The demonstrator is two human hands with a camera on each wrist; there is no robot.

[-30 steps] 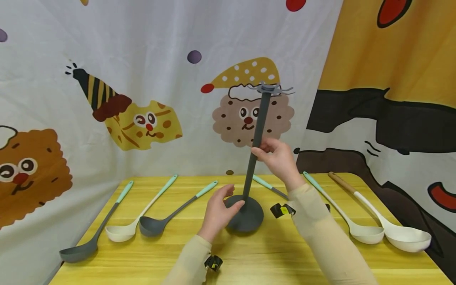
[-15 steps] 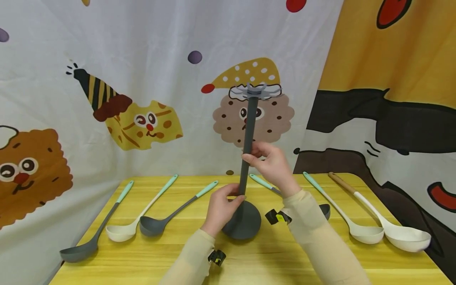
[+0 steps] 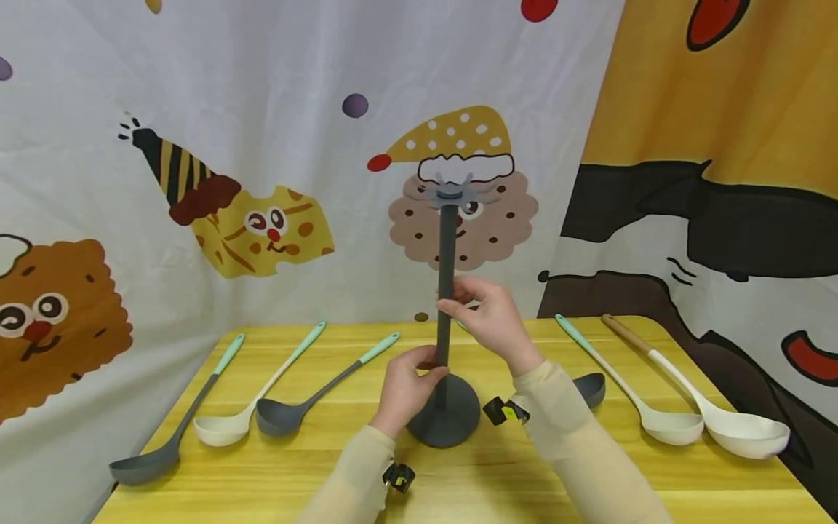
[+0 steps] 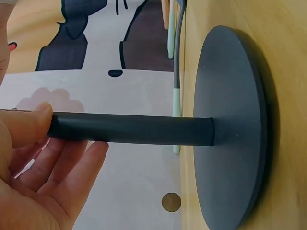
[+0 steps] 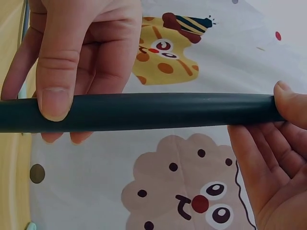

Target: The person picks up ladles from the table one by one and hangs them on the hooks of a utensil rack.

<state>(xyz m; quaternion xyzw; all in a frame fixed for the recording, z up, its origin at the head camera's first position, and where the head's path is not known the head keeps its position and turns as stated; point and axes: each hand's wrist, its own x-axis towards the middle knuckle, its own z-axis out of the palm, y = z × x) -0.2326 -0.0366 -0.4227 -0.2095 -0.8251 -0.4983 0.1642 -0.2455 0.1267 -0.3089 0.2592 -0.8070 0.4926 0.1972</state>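
Note:
A dark grey utensil stand (image 3: pixel 447 255) is upright in the middle of the wooden table. Its round base (image 3: pixel 448 426) is down at the tabletop, and a ring of light grey hooks (image 3: pixel 450 193) crowns the pole. My left hand (image 3: pixel 407 386) pinches the pole low down, just above the base. Higher up, my right hand (image 3: pixel 491 316) grips it between thumb and fingers. From the left wrist view, the left thumb (image 4: pixel 36 124) lies along one side of the pole with fingers opposite. Both hands on the pole appear in the right wrist view.
To the left lie a dark grey ladle (image 3: pixel 147 466), a cream ladle (image 3: pixel 225 429) and another grey ladle (image 3: pixel 281 418). Partly behind the right arm is a grey ladle (image 3: pixel 592 389). Farther right are a cream ladle (image 3: pixel 674 428) and a brown-handled white ladle (image 3: pixel 749 437). A patterned curtain (image 3: pixel 288 87) hangs behind.
The stand has gone from tilted to upright, its top moving left and down. My left hand has closed on the pole, and my right hand has moved left and lower with it.

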